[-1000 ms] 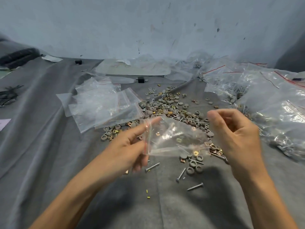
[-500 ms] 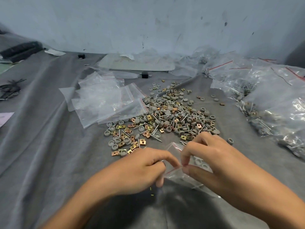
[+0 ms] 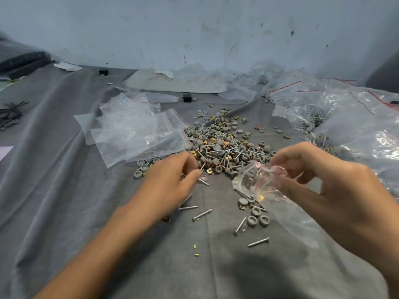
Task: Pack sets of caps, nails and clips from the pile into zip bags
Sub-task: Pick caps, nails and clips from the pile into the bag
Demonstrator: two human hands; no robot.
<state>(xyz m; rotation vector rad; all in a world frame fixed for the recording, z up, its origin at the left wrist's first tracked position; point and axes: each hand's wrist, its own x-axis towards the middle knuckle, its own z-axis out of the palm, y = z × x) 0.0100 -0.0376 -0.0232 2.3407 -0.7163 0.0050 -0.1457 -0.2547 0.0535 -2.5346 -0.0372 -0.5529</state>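
The right hand point(image 3: 323, 186) holds a small clear plastic zip bag with a red seal strip point(image 3: 257, 182) just above the grey cloth-covered counter point(image 3: 64, 201). Its thumb and forefinger pinch the bag's crumpled mouth, and the other fingers point(image 3: 302, 180) curl loosely beneath. A brass-coloured clip and a few other small pieces show dimly through the plastic.

The left hand point(image 3: 170, 186) reaches to the near edge of the heaped pile of grey round caps, silver nails and brass square clips point(image 3: 220, 147). Its fingers are curled, and the thumb and forefinger tips press together on a thin silver nail point(image 3: 201, 168) that sticks up at a tilt.

A few loose grey caps point(image 3: 257, 216) and stray nails point(image 3: 201, 214) lie on the cloth between the hands. A fanned stack of empty clear zip bags point(image 3: 138, 134) touches the pile's left side, and filled clear bags point(image 3: 356, 126) are heaped to the right.
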